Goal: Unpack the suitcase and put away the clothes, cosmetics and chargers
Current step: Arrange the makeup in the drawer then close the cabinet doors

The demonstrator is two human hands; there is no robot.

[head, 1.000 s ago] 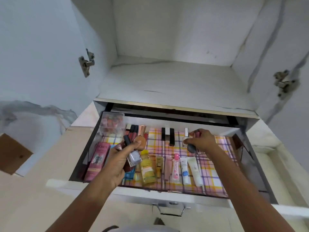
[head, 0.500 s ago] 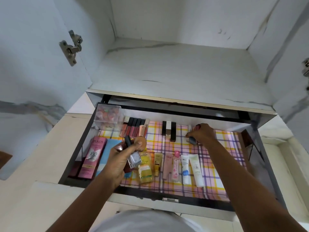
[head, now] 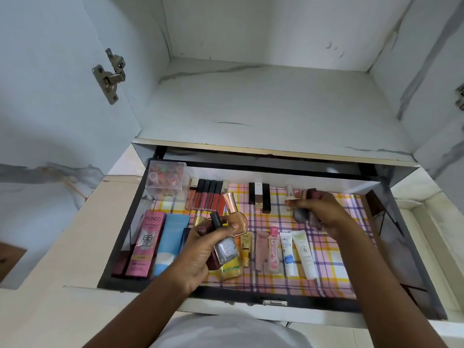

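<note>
White marble-patterned cabinet walls are being seen around an open drawer (head: 391,247), whose floor is being covered by a pink, yellow and purple checked liner (head: 334,267). Several small bottles are being gripped together in the left hand (head: 198,254): a silver nail polish bottle (head: 226,248) with a black cap, a dark red bottle (head: 213,259) beneath it, and a peach foundation bottle (head: 238,222) with a rose-gold cap under the thumb. The right hand (head: 324,214) is being held curled over the back right part of the liner, with dark little bottles (head: 301,214) being pinched in its fingers; their exact number cannot be told because of blur. A clear box of small items (head: 167,178) is being kept in the back left corner, just beside a row of lip glosses (head: 207,197). A pink BB cream carton (head: 147,243) and a blue tube (head: 168,244) are lying along the left side, and a line of small tubes (head: 281,252) is lying near the front middle. A metal hinge (head: 109,76) is being shown on the left cabinet wall.
</note>
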